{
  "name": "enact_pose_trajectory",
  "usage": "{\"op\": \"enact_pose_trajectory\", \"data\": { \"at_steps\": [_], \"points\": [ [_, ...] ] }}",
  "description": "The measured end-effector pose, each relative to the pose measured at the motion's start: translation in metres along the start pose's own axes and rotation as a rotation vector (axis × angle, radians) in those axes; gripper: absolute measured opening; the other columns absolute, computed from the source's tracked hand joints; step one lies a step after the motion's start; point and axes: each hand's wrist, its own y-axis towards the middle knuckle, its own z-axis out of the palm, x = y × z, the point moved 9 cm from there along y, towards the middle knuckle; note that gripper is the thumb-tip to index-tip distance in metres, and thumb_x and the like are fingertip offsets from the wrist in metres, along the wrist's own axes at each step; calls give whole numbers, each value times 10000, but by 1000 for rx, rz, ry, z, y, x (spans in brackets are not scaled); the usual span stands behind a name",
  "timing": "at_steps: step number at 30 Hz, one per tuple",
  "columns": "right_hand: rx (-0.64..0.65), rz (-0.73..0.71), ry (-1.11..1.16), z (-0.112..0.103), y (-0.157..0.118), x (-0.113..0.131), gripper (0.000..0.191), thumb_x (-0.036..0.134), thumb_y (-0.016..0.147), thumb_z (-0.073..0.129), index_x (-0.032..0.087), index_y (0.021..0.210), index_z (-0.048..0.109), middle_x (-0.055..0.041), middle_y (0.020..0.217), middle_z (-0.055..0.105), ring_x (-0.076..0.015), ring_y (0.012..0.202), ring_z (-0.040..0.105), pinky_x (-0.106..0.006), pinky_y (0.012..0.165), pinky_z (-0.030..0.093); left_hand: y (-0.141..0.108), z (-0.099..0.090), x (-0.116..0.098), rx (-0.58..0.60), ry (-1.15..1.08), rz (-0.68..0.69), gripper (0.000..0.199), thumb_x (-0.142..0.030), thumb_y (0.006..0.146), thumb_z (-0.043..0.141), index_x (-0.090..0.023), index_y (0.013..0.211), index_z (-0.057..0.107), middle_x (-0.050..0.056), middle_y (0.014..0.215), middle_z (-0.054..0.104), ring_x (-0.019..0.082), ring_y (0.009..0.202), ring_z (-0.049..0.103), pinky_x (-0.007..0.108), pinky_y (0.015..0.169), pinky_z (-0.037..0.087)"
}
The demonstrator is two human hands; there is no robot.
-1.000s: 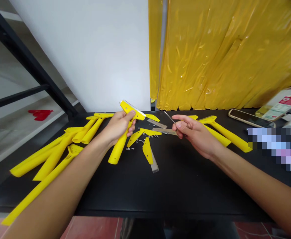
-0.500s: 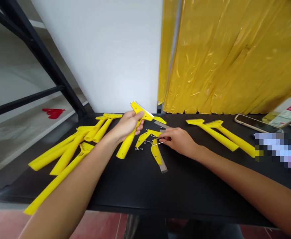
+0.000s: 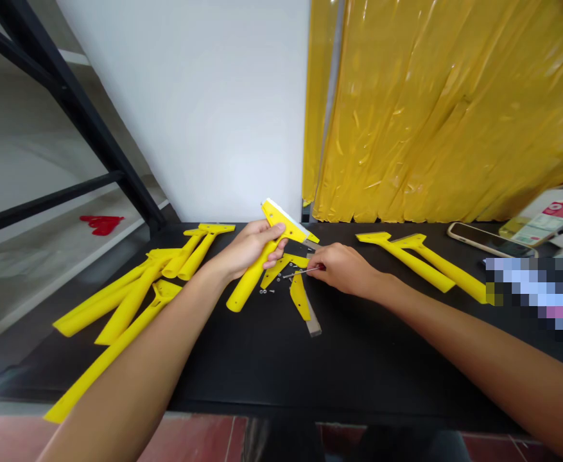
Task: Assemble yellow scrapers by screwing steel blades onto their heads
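My left hand (image 3: 250, 249) is shut around the handle of a yellow plastic scraper (image 3: 248, 287), whose head carries a metal blade edge at the top. My right hand (image 3: 341, 269) pinches a thin metal pin tool (image 3: 296, 274), its tip over a loose yellow scraper head (image 3: 281, 269). Small screws and nuts (image 3: 271, 287) lie scattered just below that tip. Another yellow head piece (image 3: 299, 296) rests on a metal blade strip (image 3: 312, 321). Several yellow handles (image 3: 131, 301) lie to the left, and a pair (image 3: 420, 266) lies to the right.
Everything lies on a black table (image 3: 358, 366). A phone (image 3: 490, 239) and printed packaging (image 3: 545, 218) sit at the back right, near a pixelated patch (image 3: 536, 298). Yellow plastic sheeting (image 3: 430, 109) hangs behind, beside a white wall (image 3: 204, 109) and a black metal frame (image 3: 79, 122).
My right hand has come down from above the right of the table to the small screws, carrying the pin tool. My left hand still grips the scraper, and the view has shifted slightly.
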Motion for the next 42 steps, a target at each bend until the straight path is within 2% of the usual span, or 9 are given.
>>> {"op": "enact_pose_trajectory", "data": {
  "at_steps": [2, 4, 7, 10, 14, 20, 28, 38, 42],
  "points": [
    [-44, 8, 94, -11, -5, 3, 130, 277, 896, 664, 234, 851, 778, -25, 857, 760, -171, 758, 654, -307, 703, 472, 0, 2, 1, -27, 13, -13, 327, -310, 1008, 525, -181, 710, 487, -10, 546, 485, 74, 434, 430, 223, 441, 309],
    [-156, 109, 325, -28, -13, -3, 238, 413, 922, 642, 214, 919, 772, -38, 896, 765, -177, 785, 664, -314, 721, 502, 0, 6, 5, -71, 32, -31, 326, -297, 1015, 505, -183, 710, 480, -12, 546, 486, 75, 429, 433, 226, 444, 327],
    [-337, 334, 679, -42, -28, -19, 382, 551, 795, 756, 190, 917, 774, -43, 848, 750, -182, 742, 649, -318, 678, 510, -2, 19, 14, -142, 63, -47, 312, -290, 1012, 511, -186, 720, 477, -13, 570, 498, 81, 443, 452, 227, 444, 363],
    [-351, 393, 774, -37, -31, -17, 406, 556, 710, 822, 185, 870, 778, -39, 830, 747, -179, 738, 644, -325, 701, 519, -5, 32, 20, -187, 81, -28, 286, -286, 1014, 506, -188, 747, 481, -23, 579, 494, 84, 450, 463, 223, 437, 373],
    [-345, 350, 746, -27, -29, -11, 347, 515, 717, 829, 192, 835, 779, -44, 864, 769, -200, 806, 669, -352, 792, 527, -9, 42, 24, -225, 97, 4, 293, -278, 1021, 480, -195, 740, 467, -32, 569, 480, 87, 447, 462, 224, 433, 384],
    [-394, 273, 593, -31, -31, -5, 312, 501, 816, 754, 194, 868, 765, -53, 877, 763, -219, 820, 686, -360, 784, 529, -10, 45, 32, -251, 112, -14, 294, -287, 1023, 468, -197, 743, 474, -24, 583, 496, 89, 443, 474, 228, 419, 377],
    [-266, 131, 369, -33, -29, 6, 213, 403, 932, 645, 217, 873, 730, -23, 834, 702, -184, 768, 611, -322, 725, 470, -10, 47, 38, -219, 114, -27, 322, -279, 1026, 449, -204, 713, 470, -24, 551, 490, 96, 422, 461, 237, 408, 369],
    [-276, 196, 335, -32, -29, -1, 145, 341, 911, 671, 208, 887, 726, -24, 844, 722, -182, 753, 623, -323, 716, 465, -9, 47, 43, -214, 104, -84, 335, -276, 1034, 444, -206, 707, 453, -35, 517, 475, 88, 399, 443, 236, 407, 358],
    [-302, 148, 328, -34, -29, 1, 121, 317, 902, 689, 210, 854, 718, -24, 845, 692, -175, 764, 610, -316, 716, 458, -9, 48, 42, -196, 100, -79, 334, -277, 1036, 443, -200, 711, 460, -37, 515, 471, 87, 402, 443, 235, 409, 355]
  ]
}}
